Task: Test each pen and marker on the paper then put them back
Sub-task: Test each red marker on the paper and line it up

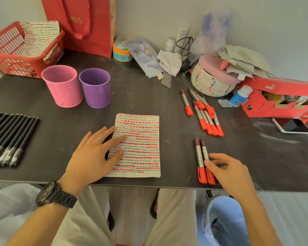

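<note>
A sheet of paper (pixel 142 146) covered in rows of red marks and black scribbles lies at the table's front middle. My left hand (pixel 94 153) rests flat on its left edge, fingers spread. Two red-capped markers (pixel 200 157) lie side by side to the right of the paper. My right hand (pixel 228 171) touches the right one with its fingertips, fingers loosely bent. Several more red markers (pixel 205 112) lie in a loose pile further back. A row of black pens (pixel 9 137) lies at the left. A pink cup (pixel 62 86) and a purple cup (pixel 96 87) stand behind the paper.
A red basket (pixel 16 55) holds another marked sheet at the back left, beside a red bag (pixel 89 23). A woven basket (pixel 212 80), a red shoebox (pixel 277 96) and a phone (pixel 292 125) crowd the right side. The table's front edge (pixel 149 185) runs just below the paper.
</note>
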Demonstrator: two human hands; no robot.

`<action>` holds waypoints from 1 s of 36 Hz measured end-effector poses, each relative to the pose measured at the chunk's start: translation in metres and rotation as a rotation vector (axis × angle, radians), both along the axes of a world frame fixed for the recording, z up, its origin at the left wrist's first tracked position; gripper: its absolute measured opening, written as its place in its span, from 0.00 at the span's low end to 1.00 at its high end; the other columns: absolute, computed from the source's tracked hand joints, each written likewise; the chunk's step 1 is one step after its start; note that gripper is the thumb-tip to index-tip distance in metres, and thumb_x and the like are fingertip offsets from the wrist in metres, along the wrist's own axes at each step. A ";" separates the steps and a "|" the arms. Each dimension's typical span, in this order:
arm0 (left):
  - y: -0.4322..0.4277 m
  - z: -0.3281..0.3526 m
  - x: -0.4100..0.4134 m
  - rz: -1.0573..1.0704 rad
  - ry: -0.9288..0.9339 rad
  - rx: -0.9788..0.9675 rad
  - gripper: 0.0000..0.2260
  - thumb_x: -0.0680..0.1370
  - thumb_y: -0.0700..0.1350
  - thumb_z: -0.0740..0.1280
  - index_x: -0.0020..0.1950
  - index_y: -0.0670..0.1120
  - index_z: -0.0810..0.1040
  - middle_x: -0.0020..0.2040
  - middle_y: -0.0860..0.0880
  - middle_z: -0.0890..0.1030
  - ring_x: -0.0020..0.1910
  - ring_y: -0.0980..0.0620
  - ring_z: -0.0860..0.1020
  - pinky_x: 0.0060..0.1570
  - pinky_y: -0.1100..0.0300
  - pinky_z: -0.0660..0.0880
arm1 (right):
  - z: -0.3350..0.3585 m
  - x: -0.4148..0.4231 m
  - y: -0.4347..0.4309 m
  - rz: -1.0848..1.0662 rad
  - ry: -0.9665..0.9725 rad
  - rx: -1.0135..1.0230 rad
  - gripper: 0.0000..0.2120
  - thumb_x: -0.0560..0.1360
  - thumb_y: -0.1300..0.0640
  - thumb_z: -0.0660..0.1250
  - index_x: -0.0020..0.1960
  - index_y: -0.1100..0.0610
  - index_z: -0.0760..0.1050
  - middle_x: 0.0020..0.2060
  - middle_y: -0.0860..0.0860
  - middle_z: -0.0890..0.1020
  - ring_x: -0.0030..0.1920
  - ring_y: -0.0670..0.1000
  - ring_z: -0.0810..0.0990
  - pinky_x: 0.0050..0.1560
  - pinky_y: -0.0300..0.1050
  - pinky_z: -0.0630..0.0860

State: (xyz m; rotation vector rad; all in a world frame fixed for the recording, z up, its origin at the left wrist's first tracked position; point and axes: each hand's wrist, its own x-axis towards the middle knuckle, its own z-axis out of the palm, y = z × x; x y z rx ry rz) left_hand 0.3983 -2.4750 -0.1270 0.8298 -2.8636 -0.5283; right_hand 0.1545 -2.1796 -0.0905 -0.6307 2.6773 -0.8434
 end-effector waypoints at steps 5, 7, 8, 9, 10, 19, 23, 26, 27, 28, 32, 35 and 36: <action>-0.001 0.000 -0.001 0.000 -0.005 0.009 0.28 0.77 0.71 0.46 0.76 0.67 0.64 0.81 0.58 0.57 0.81 0.53 0.53 0.79 0.47 0.46 | 0.001 0.003 0.002 -0.034 -0.020 -0.013 0.08 0.75 0.45 0.72 0.54 0.41 0.81 0.40 0.36 0.83 0.42 0.33 0.79 0.40 0.30 0.69; -0.001 -0.001 0.000 0.004 0.004 0.004 0.27 0.78 0.72 0.46 0.76 0.68 0.64 0.81 0.59 0.57 0.81 0.54 0.53 0.78 0.48 0.45 | 0.003 0.002 0.001 -0.056 -0.029 -0.028 0.09 0.76 0.45 0.72 0.55 0.43 0.82 0.40 0.38 0.83 0.44 0.38 0.81 0.41 0.31 0.70; -0.001 -0.002 0.000 0.006 0.007 0.005 0.28 0.78 0.71 0.47 0.75 0.68 0.64 0.81 0.59 0.57 0.81 0.54 0.53 0.78 0.48 0.45 | 0.004 0.000 0.000 -0.072 -0.024 -0.039 0.10 0.76 0.45 0.72 0.56 0.44 0.82 0.41 0.39 0.84 0.45 0.40 0.82 0.42 0.33 0.70; -0.001 -0.002 0.000 0.007 0.007 0.008 0.28 0.77 0.71 0.47 0.75 0.68 0.64 0.81 0.59 0.56 0.81 0.54 0.53 0.78 0.49 0.45 | 0.005 -0.001 -0.002 -0.087 -0.007 -0.047 0.10 0.76 0.45 0.71 0.56 0.45 0.82 0.41 0.40 0.84 0.45 0.41 0.82 0.42 0.33 0.70; -0.001 -0.002 0.000 0.009 0.010 0.012 0.28 0.77 0.71 0.47 0.75 0.68 0.64 0.81 0.59 0.56 0.81 0.54 0.53 0.78 0.49 0.44 | 0.007 -0.002 -0.006 -0.102 0.020 -0.055 0.09 0.76 0.46 0.71 0.55 0.44 0.82 0.40 0.39 0.83 0.44 0.40 0.81 0.41 0.33 0.70; -0.001 -0.005 0.000 0.017 0.043 0.012 0.24 0.79 0.70 0.50 0.75 0.70 0.62 0.81 0.62 0.53 0.81 0.57 0.50 0.77 0.52 0.40 | 0.019 -0.040 -0.098 0.000 0.225 -0.068 0.09 0.77 0.49 0.68 0.56 0.46 0.81 0.47 0.42 0.84 0.46 0.40 0.80 0.49 0.40 0.72; 0.000 -0.005 0.000 0.022 0.055 0.011 0.26 0.78 0.70 0.47 0.75 0.70 0.61 0.81 0.63 0.52 0.81 0.58 0.49 0.78 0.53 0.39 | 0.023 -0.066 -0.141 0.197 0.397 0.151 0.15 0.79 0.51 0.65 0.64 0.50 0.78 0.64 0.53 0.78 0.64 0.56 0.75 0.64 0.50 0.70; 0.000 -0.006 0.001 0.023 0.065 0.014 0.24 0.79 0.69 0.50 0.75 0.70 0.61 0.81 0.63 0.52 0.81 0.58 0.49 0.77 0.53 0.38 | 0.022 -0.079 -0.163 0.272 0.418 0.305 0.18 0.80 0.51 0.62 0.70 0.50 0.74 0.70 0.56 0.74 0.69 0.60 0.70 0.71 0.54 0.64; 0.000 -0.006 0.001 0.024 0.071 0.017 0.24 0.79 0.69 0.51 0.75 0.70 0.61 0.81 0.62 0.53 0.81 0.58 0.49 0.77 0.52 0.38 | 0.021 -0.082 -0.168 0.275 0.392 0.360 0.20 0.81 0.50 0.60 0.72 0.48 0.72 0.72 0.56 0.71 0.71 0.60 0.68 0.72 0.54 0.63; -0.001 -0.006 0.000 0.026 0.078 0.019 0.24 0.79 0.69 0.51 0.75 0.70 0.62 0.81 0.62 0.53 0.81 0.58 0.50 0.77 0.53 0.38 | 0.019 -0.085 -0.172 0.279 0.361 0.414 0.20 0.81 0.49 0.59 0.73 0.47 0.70 0.73 0.56 0.70 0.72 0.60 0.66 0.72 0.54 0.63; 0.000 -0.007 -0.001 0.034 0.087 0.012 0.24 0.79 0.69 0.50 0.75 0.70 0.62 0.81 0.62 0.54 0.81 0.58 0.50 0.76 0.54 0.37 | 0.013 -0.086 -0.180 0.284 0.329 0.482 0.20 0.82 0.48 0.57 0.72 0.50 0.71 0.67 0.59 0.75 0.67 0.61 0.71 0.68 0.53 0.69; 0.000 -0.007 -0.001 0.036 0.090 0.019 0.24 0.79 0.68 0.52 0.75 0.69 0.64 0.81 0.62 0.56 0.81 0.58 0.51 0.76 0.55 0.38 | 0.008 -0.083 -0.180 0.239 0.389 0.424 0.15 0.82 0.50 0.60 0.66 0.53 0.75 0.60 0.60 0.78 0.61 0.61 0.76 0.61 0.52 0.73; 0.000 -0.006 -0.001 0.037 0.086 0.020 0.24 0.79 0.69 0.52 0.75 0.69 0.64 0.81 0.62 0.56 0.81 0.58 0.51 0.76 0.55 0.38 | 0.007 -0.082 -0.180 0.224 0.394 0.394 0.13 0.81 0.51 0.61 0.62 0.54 0.76 0.58 0.60 0.79 0.59 0.61 0.77 0.58 0.51 0.74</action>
